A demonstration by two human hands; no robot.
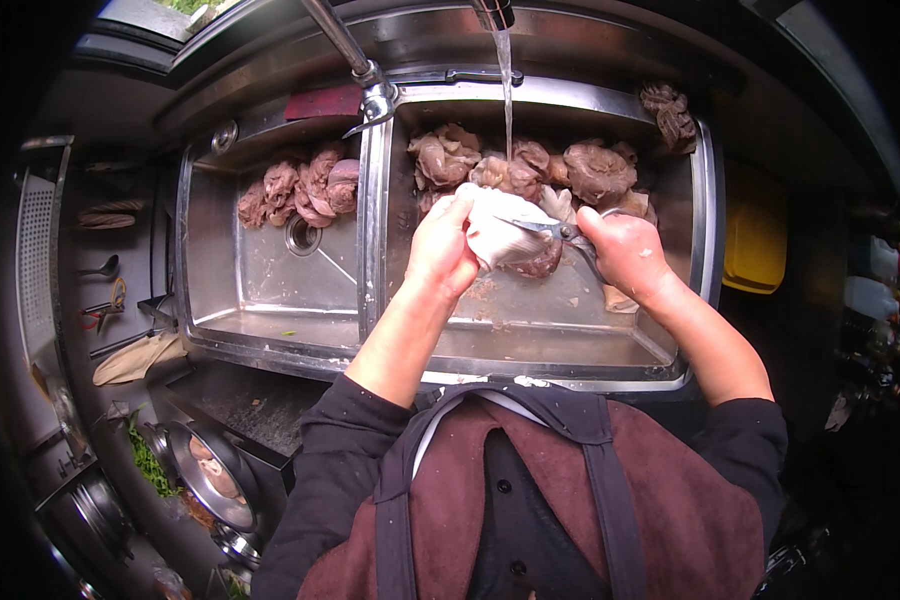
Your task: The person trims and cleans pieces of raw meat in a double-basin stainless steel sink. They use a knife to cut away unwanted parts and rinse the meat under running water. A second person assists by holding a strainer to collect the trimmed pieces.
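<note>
My left hand (441, 244) grips a pale, whitish piece of meat (504, 225) by its left side, above the right basin (540, 345) of a double stainless steel sink. In my right hand (630, 247) is a pair of scissors (568, 231), its blades pointing left and lying against the pale piece. Whether the blades have cut into it is hard to tell. Behind my hands, brownish-pink lumps of meat (600, 169) crowd the back of this basin. Water (505, 90) runs from the faucet (493, 13) onto them.
In the left basin (270, 292), pinkish meat (300, 187) lies around the drain (303, 234). A sink divider (373, 225) separates the basins. One dark lump (669, 116) rests on the back right corner. A yellow bin (755, 232) stands right; a metal bowl (214, 476) holds meat at lower left.
</note>
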